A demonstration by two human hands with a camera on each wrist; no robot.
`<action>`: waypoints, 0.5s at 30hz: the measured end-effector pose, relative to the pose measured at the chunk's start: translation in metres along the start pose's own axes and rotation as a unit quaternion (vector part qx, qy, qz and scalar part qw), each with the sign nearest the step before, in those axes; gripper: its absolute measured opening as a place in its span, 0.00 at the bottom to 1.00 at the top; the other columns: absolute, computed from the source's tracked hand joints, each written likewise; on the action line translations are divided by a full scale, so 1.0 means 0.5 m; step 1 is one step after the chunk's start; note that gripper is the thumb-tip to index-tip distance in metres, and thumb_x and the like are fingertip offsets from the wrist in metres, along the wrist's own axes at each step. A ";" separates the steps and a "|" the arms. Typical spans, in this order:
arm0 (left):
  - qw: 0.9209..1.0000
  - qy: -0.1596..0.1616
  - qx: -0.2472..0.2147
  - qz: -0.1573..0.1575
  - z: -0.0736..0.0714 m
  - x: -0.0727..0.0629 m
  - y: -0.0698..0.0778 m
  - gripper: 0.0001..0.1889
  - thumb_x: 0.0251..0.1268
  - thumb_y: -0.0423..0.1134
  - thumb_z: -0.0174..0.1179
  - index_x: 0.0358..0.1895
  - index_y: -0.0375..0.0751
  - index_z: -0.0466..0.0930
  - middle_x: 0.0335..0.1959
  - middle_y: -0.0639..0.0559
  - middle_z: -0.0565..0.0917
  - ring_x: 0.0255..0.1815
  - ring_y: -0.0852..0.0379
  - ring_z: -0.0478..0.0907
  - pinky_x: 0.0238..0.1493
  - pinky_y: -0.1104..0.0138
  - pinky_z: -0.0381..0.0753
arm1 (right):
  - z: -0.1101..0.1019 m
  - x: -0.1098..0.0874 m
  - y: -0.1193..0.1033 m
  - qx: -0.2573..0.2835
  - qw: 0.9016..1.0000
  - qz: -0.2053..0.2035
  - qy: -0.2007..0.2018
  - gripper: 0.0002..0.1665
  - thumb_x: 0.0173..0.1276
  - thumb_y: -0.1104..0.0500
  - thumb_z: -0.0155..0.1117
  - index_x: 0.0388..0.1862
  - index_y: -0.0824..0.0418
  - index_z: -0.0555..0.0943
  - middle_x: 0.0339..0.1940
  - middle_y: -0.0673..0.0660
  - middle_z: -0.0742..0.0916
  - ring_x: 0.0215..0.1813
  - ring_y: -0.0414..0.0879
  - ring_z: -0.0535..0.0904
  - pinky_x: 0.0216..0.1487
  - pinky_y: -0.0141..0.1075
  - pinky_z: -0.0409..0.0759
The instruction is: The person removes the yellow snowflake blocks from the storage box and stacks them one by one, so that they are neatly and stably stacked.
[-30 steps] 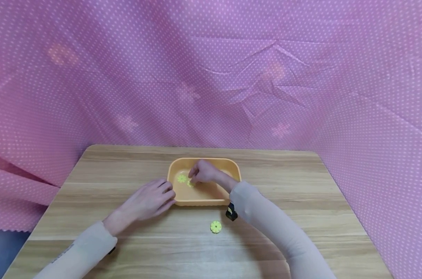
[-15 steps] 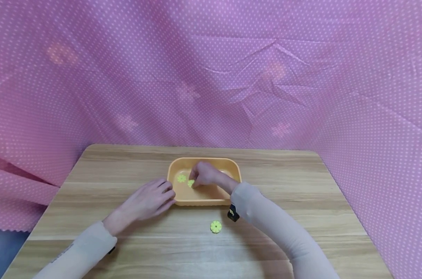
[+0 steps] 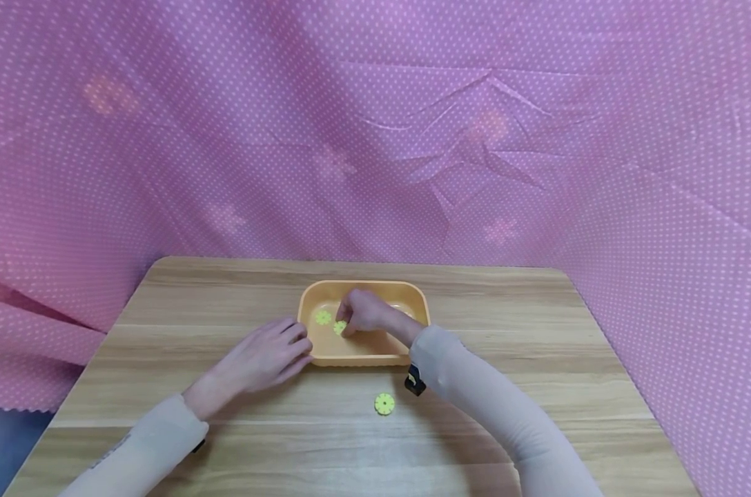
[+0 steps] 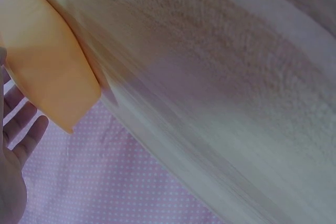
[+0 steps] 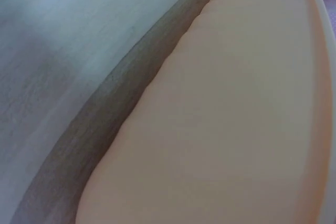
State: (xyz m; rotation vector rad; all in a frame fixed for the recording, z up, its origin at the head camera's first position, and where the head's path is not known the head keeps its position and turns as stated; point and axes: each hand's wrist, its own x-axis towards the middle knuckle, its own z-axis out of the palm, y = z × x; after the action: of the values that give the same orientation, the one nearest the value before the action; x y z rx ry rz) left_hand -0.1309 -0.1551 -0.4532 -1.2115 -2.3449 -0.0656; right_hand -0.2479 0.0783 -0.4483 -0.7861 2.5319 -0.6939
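An orange-yellow rectangular tray point(image 3: 369, 361) stands toward the back of the table. My left hand point(image 3: 270, 353) rests against its left end; the left wrist view shows relaxed, fairly straight fingers at the rim. Inside the tray, my right hand point(image 3: 364, 310) reaches down with thumb and fingers pinching a yellow-green notched disc point(image 3: 339, 328), partly hidden by the fingers. Left of it, another such disc point(image 3: 323, 317) lies flat on the tray floor. In the right wrist view only the tray's outer wall point(image 5: 220, 108) and tabletop show, not the hand.
A third yellow-green notched disc point(image 3: 384, 404) lies on the wooden table point(image 3: 506, 304) in front of the tray. Pink dotted cloth point(image 3: 375, 138) hangs behind and beside the table. A dark device point(image 3: 415, 380) sits under the right cuff.
My right hand has shifted very slightly right and down inside the tray, and more of the disc at its fingertips shows. The left hand, tray and other discs stay put.
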 end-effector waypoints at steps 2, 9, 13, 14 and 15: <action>1.000 0.000 0.000 -0.001 0.000 0.000 0.000 0.10 0.64 0.47 0.72 0.40 0.48 0.84 0.40 0.53 0.82 0.42 0.55 0.78 0.46 0.62 0.85 | 0.000 0.001 0.002 0.001 1.000 0.000 0.001 0.16 0.55 0.63 0.84 0.43 0.59 0.90 0.39 0.54 0.92 0.38 0.40 0.83 0.43 0.27 0.82; 1.000 -0.005 0.003 -0.002 0.000 0.000 0.000 0.10 0.64 0.47 0.72 0.39 0.49 0.84 0.39 0.53 0.82 0.42 0.56 0.78 0.45 0.63 0.85 | -0.005 -0.005 0.010 -0.016 1.000 -0.008 0.013 0.13 0.56 0.64 0.83 0.41 0.59 0.90 0.39 0.54 0.93 0.39 0.40 0.83 0.45 0.29 0.83; 1.000 -0.005 -0.001 -0.003 -0.001 0.000 0.000 0.09 0.64 0.47 0.72 0.39 0.48 0.84 0.39 0.53 0.82 0.42 0.55 0.78 0.46 0.62 0.85 | -0.013 -0.011 0.014 -0.013 1.000 -0.011 0.015 0.12 0.56 0.63 0.83 0.40 0.58 0.90 0.39 0.54 0.93 0.39 0.40 0.84 0.47 0.29 0.83; 1.000 -0.004 -0.001 -0.002 -0.002 0.000 0.000 0.09 0.64 0.47 0.72 0.39 0.48 0.84 0.39 0.53 0.82 0.42 0.55 0.78 0.46 0.62 0.85 | -0.014 -0.012 0.015 -0.011 1.000 -0.014 0.015 0.12 0.57 0.63 0.83 0.39 0.59 0.90 0.38 0.54 0.93 0.38 0.40 0.84 0.46 0.29 0.83; 1.000 -0.003 -0.001 -0.002 -0.002 0.000 0.000 0.09 0.64 0.46 0.72 0.39 0.48 0.84 0.39 0.53 0.82 0.42 0.55 0.78 0.46 0.62 0.85 | -0.016 -0.013 0.017 -0.006 1.000 -0.016 0.015 0.12 0.57 0.63 0.82 0.39 0.59 0.90 0.38 0.54 0.92 0.38 0.40 0.83 0.46 0.29 0.83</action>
State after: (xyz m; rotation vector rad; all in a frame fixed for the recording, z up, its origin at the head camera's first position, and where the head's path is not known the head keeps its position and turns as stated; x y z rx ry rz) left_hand -0.1308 -0.1553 -0.4523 -1.2111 -2.3533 -0.0659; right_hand -0.2504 0.0910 -0.4451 -0.8284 2.5574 -0.7078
